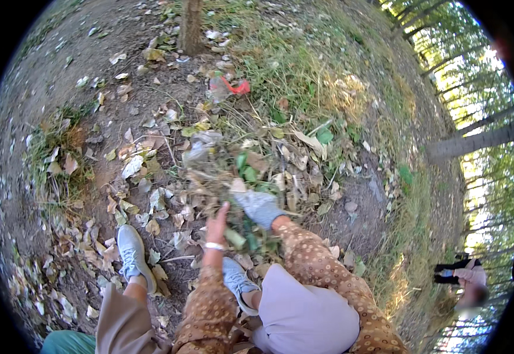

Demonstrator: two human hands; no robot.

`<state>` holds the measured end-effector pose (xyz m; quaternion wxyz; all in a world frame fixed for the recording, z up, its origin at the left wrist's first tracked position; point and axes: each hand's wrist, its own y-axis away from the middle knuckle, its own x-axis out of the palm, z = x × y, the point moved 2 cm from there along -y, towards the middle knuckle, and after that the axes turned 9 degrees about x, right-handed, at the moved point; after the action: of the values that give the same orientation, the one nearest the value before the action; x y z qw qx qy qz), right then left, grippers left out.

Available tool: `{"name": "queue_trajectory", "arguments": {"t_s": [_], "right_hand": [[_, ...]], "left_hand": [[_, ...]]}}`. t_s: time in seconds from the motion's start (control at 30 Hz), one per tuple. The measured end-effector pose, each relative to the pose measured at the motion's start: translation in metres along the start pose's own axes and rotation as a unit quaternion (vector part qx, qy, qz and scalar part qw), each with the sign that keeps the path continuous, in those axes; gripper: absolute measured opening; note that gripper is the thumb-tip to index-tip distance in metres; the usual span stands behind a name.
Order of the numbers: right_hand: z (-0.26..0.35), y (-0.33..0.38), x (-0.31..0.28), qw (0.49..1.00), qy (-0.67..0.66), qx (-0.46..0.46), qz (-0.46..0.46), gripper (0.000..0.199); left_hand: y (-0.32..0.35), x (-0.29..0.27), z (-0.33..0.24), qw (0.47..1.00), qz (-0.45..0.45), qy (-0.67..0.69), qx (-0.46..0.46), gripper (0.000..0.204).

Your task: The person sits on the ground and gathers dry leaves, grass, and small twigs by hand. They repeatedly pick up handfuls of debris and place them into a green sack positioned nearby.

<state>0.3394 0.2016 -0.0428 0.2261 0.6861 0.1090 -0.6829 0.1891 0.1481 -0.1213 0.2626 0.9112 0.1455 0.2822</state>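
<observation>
Fingers (225, 209) on the bare left hand (216, 224) point ahead into the mess, a little apart as far as the blur lets me see — I cannot tell if they have hold of anything. The right hand (260, 209) looks to be in a light grey cloth glove, and its fingertips are lost among the leaves, so I cannot tell how wide it is open or what it grips.

Brown dirt ground (92, 65) spreads all around. On it, just ahead of the hands, sits a big loose heap of dry leaves, grass and thin stems (295, 171). It has no neat long side; it fans out forward and to the right of the bare fingers. The gloved hand is nearer its middle, while the bare one is at the near left edge.

That heap is mostly tan and brown, crinkly and messy — thin bits poke out every way. One light grey laced shoe (132, 253) stands left of the left arm, and its match (237, 280) is between the arms. A crumpled clear plastic piece (203, 144) lies on the heap's far left side. Dark green leaves (246, 168) sit just ahead of the glove. Farther off, well apart from both hands, is a thin bright red strip (237, 87).
</observation>
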Motion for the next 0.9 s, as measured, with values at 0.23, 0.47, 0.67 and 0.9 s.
{"name": "queue_trajectory", "arguments": {"t_s": [0.23, 0.47, 0.67, 0.9], "right_hand": [[0.085, -0.023, 0.032, 0.949, -0.248, 0.144, 0.127, 0.059], [0.059, -0.026, -0.005, 0.937, -0.262, 0.193, 0.128, 0.068], [-0.003, -0.015, -0.032, 0.925, -0.232, 0.239, -0.185, 0.049], [0.001, -0.030, 0.017, 0.931, -0.285, 0.222, 0.043, 0.079]], "left_hand": [[0.009, -0.085, -0.067, 0.971, -0.128, -0.190, 0.075, 0.059], [-0.014, -0.100, -0.046, 0.934, -0.188, -0.258, 0.162, 0.078], [0.016, -0.102, -0.060, 0.901, -0.239, -0.284, 0.226, 0.085], [0.033, -0.106, -0.033, 0.900, -0.295, -0.223, 0.231, 0.079]]}}
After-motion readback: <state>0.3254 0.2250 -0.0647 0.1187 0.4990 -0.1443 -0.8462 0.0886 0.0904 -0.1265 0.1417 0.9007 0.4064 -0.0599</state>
